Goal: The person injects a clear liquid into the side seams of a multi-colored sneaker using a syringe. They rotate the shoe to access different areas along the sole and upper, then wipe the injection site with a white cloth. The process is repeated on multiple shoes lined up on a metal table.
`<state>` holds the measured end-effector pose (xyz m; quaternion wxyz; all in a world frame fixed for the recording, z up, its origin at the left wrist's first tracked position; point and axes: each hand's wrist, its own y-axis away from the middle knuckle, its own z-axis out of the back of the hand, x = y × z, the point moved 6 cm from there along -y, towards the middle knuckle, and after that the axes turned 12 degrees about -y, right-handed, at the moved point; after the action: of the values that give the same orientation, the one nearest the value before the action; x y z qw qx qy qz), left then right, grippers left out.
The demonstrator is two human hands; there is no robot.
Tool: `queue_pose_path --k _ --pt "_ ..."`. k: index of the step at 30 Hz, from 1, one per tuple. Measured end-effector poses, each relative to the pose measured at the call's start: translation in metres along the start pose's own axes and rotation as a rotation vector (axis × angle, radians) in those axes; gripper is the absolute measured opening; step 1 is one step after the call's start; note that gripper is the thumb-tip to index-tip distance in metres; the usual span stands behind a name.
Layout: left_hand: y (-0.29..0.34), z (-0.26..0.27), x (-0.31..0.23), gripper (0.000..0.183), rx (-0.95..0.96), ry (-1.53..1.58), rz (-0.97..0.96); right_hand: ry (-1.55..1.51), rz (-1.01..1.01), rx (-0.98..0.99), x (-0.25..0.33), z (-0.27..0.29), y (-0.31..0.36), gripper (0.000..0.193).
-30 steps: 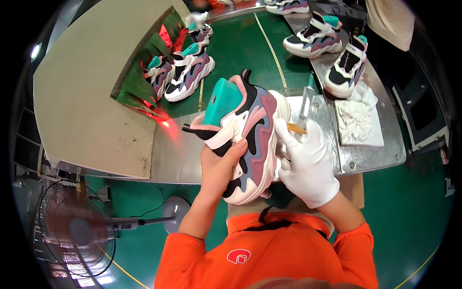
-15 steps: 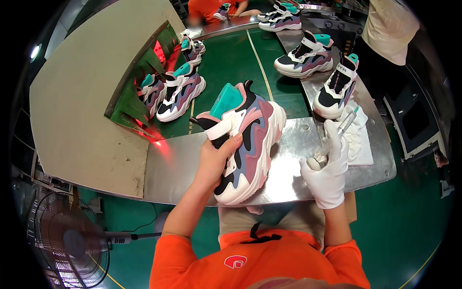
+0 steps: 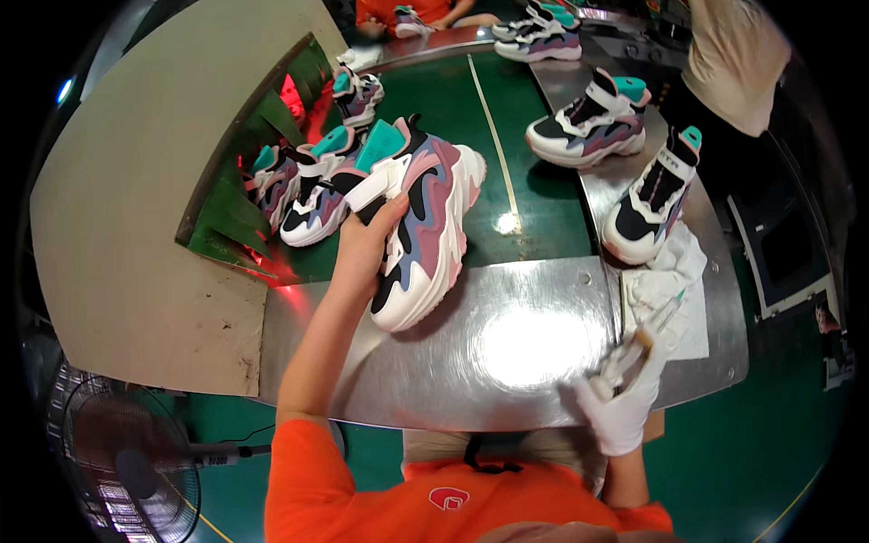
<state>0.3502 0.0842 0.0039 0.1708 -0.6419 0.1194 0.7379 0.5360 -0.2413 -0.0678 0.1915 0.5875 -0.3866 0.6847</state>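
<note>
My bare left hand [image 3: 364,249] is closed around the middle of a sneaker [image 3: 429,222], thumb across its strap side. The sneaker is white, black, mauve and blue-grey, with a teal insert in its opening. It is held tilted, toe toward me, above the metal ledge and green conveyor belt. My white-gloved right hand [image 3: 623,412] is low over the right side of the ledge, fingers curled round a slim pale tool [image 3: 668,312] with a teal tip. A small whitish piece also shows within that grip; blur hides its kind.
Similar sneakers stand by the green flap curtain [image 3: 237,195] and on the right metal rail [image 3: 593,195]. Crumpled white cloth [image 3: 674,267] lies near my right hand. A beige panel [image 3: 154,190] borders the left; a fan [image 3: 136,462] stands below. Co-workers are at the far end and right.
My left hand has carried the sneaker left and farther away, toward the curtain. My right hand with the tool has moved slightly lower in view, and my head's view has shifted.
</note>
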Motion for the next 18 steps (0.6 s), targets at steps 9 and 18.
queue_pose_path --k 9,18 --pt "0.099 -0.035 -0.007 0.045 0.132 0.050 0.020 0.126 0.366 -0.253 0.077 -0.048 -0.066 0.089" --pt "0.144 -0.039 -0.036 0.046 0.179 -0.172 -0.053 0.460 0.716 -0.281 0.120 -0.069 -0.056 0.077"
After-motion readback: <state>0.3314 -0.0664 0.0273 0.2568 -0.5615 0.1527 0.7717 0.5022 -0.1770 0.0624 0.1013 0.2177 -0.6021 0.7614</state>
